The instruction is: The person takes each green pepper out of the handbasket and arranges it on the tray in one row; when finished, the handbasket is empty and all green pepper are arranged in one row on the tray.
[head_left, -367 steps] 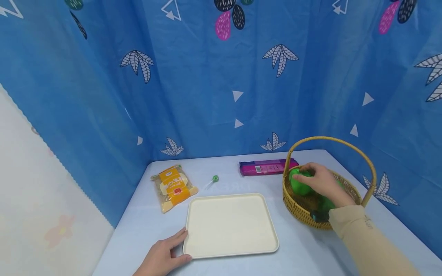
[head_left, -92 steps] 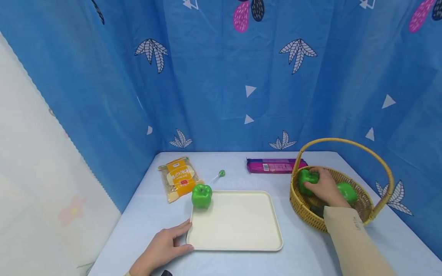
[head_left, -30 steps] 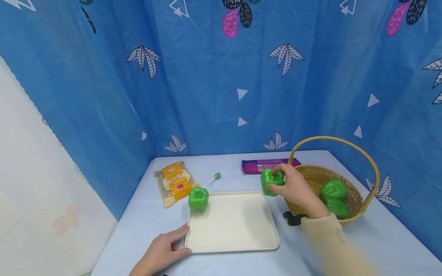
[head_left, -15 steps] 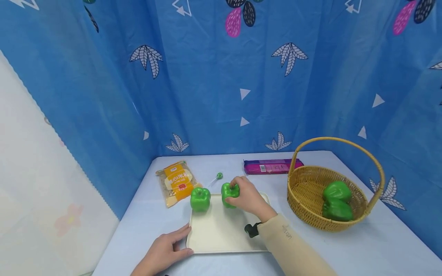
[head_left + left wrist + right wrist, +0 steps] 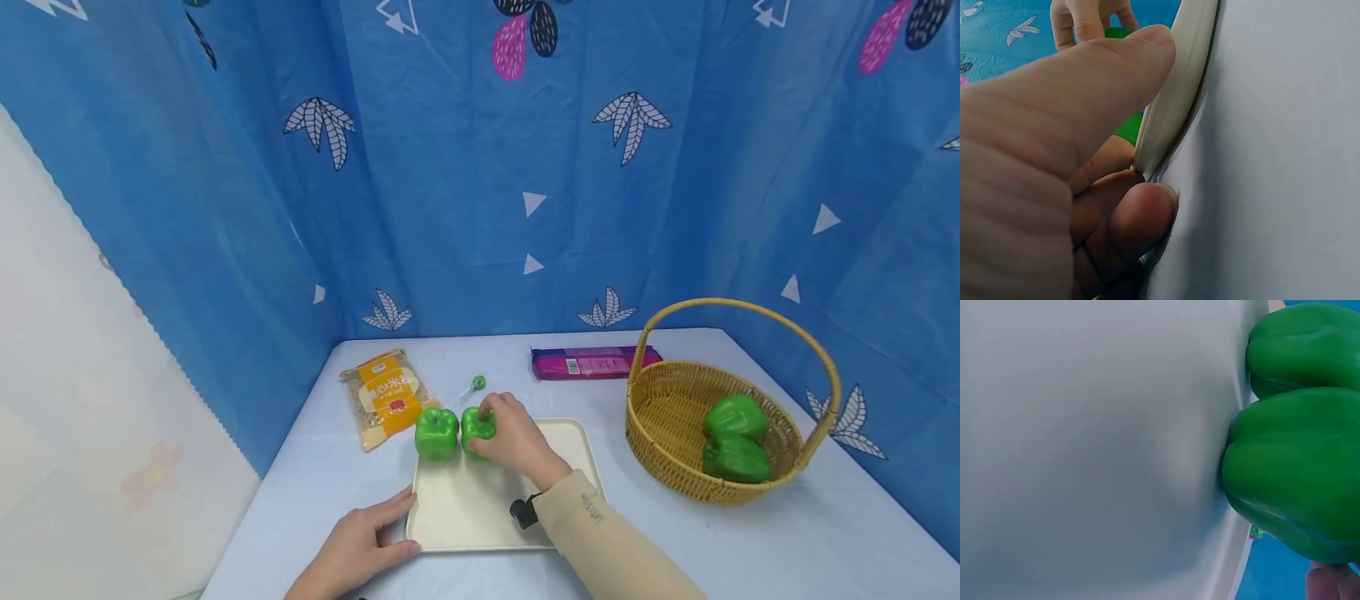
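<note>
In the head view my right hand (image 5: pixel 521 442) grips a green bell pepper (image 5: pixel 473 428) at the back of the cream tray (image 5: pixel 468 508). Just left of it, a second green bell pepper (image 5: pixel 436 437) stands upright in the back left corner. From the right wrist, the held pepper (image 5: pixel 1297 472) sits low against the tray's rim, close beside the other; fingertips (image 5: pixel 1329 584) show at its far side. My left hand (image 5: pixel 358 537) holds the tray's front left corner, fingers along the left side. In the left wrist view its thumb (image 5: pixel 1104 87) lies against the rim (image 5: pixel 1188 81).
At the right stands a wicker basket (image 5: pixel 660 467) with a tall handle, holding two more green peppers (image 5: pixel 737 417). Behind the tray lie an orange-labelled bag of grain (image 5: pixel 390 400), a green lollipop (image 5: pixel 478 382) and a magenta packet (image 5: pixel 592 364). A blue curtain (image 5: pixel 450 208) closes off the back.
My right hand has carried the second pepper from the basket leftward to the tray, beside the first, which was set there earlier. My left hand stays at the corner.
</note>
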Demonstrator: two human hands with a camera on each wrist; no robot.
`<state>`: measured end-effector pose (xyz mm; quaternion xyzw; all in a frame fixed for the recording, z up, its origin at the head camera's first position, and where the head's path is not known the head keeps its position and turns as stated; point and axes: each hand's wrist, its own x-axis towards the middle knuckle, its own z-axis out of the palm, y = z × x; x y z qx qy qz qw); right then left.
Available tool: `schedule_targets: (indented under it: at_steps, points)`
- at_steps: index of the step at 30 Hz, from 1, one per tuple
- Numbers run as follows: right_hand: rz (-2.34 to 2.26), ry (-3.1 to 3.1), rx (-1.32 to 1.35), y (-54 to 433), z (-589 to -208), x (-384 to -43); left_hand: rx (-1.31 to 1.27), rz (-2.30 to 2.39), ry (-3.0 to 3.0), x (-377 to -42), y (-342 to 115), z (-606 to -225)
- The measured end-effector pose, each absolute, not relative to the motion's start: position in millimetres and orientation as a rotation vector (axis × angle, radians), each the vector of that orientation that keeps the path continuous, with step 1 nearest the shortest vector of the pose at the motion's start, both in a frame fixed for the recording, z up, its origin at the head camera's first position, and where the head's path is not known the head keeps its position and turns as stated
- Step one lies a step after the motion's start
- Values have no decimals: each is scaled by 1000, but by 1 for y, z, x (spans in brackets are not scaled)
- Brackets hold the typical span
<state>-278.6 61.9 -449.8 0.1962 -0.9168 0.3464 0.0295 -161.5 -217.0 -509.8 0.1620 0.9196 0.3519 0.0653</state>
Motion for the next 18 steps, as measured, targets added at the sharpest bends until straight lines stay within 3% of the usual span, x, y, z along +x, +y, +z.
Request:
schedule_targets:
  at_steps: [18]
  points:
    - [1072, -2835, 636, 70, -438, -272, 459, 1032, 2765, -163, -215, -511]
